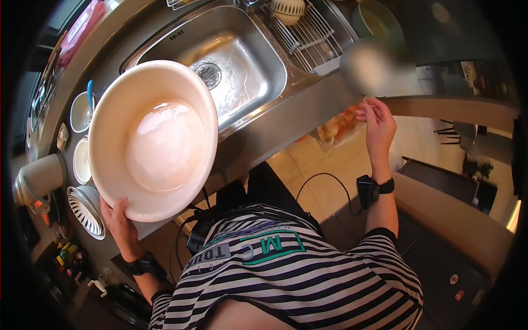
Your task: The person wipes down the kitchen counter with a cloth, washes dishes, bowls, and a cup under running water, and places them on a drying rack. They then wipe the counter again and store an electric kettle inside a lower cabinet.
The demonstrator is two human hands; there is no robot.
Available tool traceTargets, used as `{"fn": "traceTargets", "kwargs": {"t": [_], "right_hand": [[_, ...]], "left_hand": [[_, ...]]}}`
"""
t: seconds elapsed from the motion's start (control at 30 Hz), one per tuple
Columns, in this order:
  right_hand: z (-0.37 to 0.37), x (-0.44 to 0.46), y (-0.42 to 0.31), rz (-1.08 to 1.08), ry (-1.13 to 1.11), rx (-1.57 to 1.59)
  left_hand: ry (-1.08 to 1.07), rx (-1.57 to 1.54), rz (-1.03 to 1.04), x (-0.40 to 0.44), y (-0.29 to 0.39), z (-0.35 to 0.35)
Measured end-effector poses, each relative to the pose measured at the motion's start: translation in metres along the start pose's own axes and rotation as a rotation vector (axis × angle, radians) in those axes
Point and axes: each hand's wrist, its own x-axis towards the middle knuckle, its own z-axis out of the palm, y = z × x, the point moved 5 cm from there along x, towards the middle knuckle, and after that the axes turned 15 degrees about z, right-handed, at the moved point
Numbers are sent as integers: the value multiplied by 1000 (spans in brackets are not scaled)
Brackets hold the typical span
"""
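a slotted colander [85, 213] rests at far left; beside it the left hand [119, 224] is clamped on the near rim of a pale, wet-looking basin [113, 143], which overlaps the left side of the sink [250, 82]; with only that hand seen gripping, damp fingers could slip, letting the basin tip and perhaps knock the colander; mid-view, the striped shirt [275, 275] reads "m", "c" and "tour"; at right, the right hand [380, 122] bunches its fingers near a plastic bag [336, 131], pinching something or nothing, i cannot tell

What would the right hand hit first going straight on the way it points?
Likely the blurred round object just beyond the right hand; depth is unclear, so they may be touching.
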Motion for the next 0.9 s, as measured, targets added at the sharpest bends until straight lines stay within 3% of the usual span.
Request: {"fn": "traceTargets", "kwargs": {"t": [0.1, 0.2, 0.23, 0.47, 0.7, 0.83, 0.9], "right_hand": [[-1, 9, 43, 35, 77, -291], [-14, -4, 49, -156, 239, -612], [-18, -8, 46, -238, 322, -555], [47, -14, -20, -165, 62, -111], [140, -20, -71, -77, -318, -7], [186, -8, -116, -329, -396, -215], [202, 6, -143, -490, -316, -312]], "left_hand": [[0, 8, 36, 9, 18, 14], [-67, -40, 42, 26, 10, 26], [-60, -51, 19, 26, 5, 24], [-40, -82, 33, 43, 16, 39], [-121, -112, -47, 94, -33, 99], [-142, -48, -139, 107, -69, 129], [-146, -28, -185, 104, -81, 139]]}}
